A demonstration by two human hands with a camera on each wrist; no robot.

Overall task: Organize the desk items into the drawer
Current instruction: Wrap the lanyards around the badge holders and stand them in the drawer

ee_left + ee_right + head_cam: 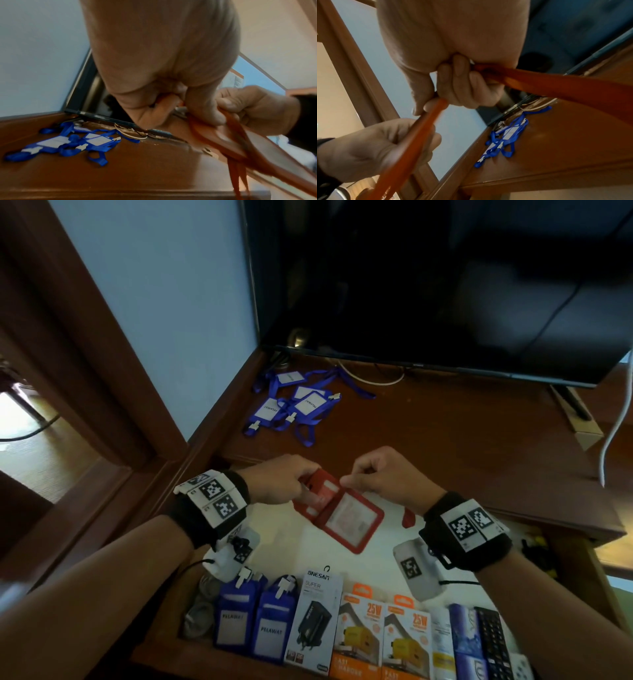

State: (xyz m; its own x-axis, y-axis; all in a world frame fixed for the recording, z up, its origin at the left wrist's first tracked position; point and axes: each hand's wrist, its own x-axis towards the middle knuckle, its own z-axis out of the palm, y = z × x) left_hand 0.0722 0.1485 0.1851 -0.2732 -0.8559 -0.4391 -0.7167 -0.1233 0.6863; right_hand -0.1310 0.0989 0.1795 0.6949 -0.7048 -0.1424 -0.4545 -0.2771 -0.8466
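Above the open drawer (376, 546), both hands hold red badge holders (346, 518) with a red lanyard. My left hand (284, 481) pinches the upper left holder (223, 138). My right hand (376, 474) pinches the top edge in the middle, and its curled fingers (458, 86) also grip the red strap (556, 86). A loop of that strap (407, 517) hangs below my right wrist. A tangled pile of blue badge holders with lanyards (294, 405) lies on the desk top (445, 440) at the back left, apart from both hands.
Along the drawer's near side stand two blue "PELAWAT" badges (255, 625), a black charger box (315, 614), two orange 25W charger boxes (383, 638), small packets and a remote (493, 642). A dark TV (445, 285) stands behind the desk, with a white cable (616, 422) at the right.
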